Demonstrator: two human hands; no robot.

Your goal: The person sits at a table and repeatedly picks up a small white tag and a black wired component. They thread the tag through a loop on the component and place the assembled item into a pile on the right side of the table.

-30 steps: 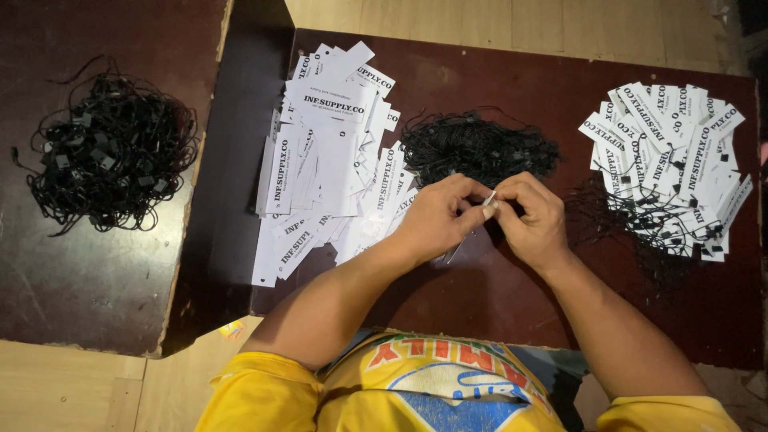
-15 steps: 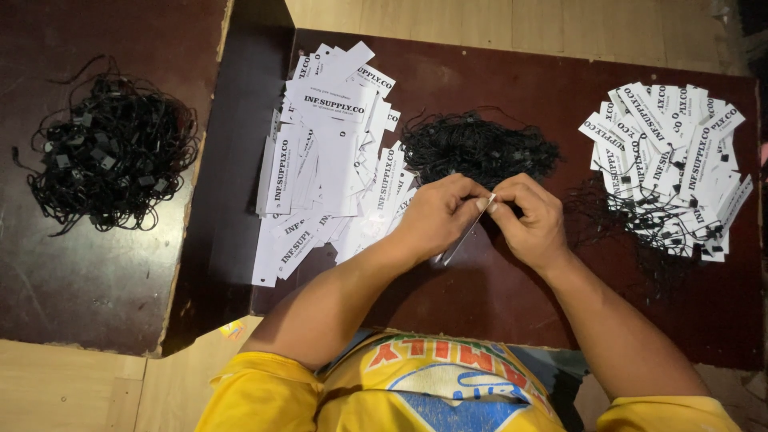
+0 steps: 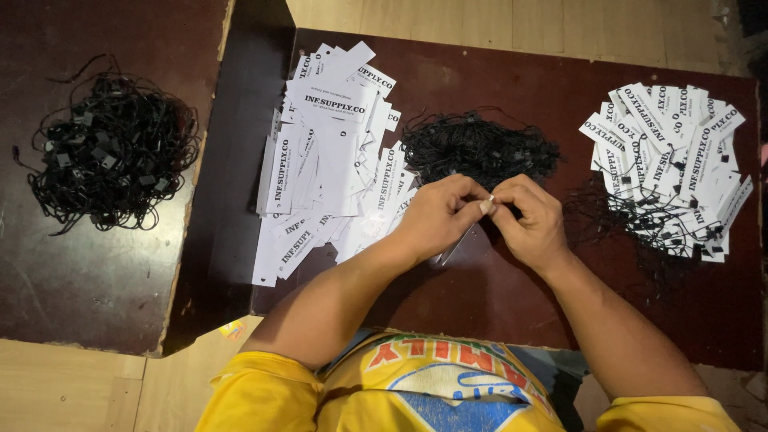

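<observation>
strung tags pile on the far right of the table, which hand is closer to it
Right. The right hand is just beside the strung tag pile, its loose cords nearly reaching it; the left hand lies farther away, beyond the right hand.

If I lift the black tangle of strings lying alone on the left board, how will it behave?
The black string tangle is probably floppy: its thin loops sprawl loosely. It likely weighs little, being mostly gaps. Stray strands at its edge may snag or trail, and it would likely come up as one clump, since the loops interlock.
</observation>
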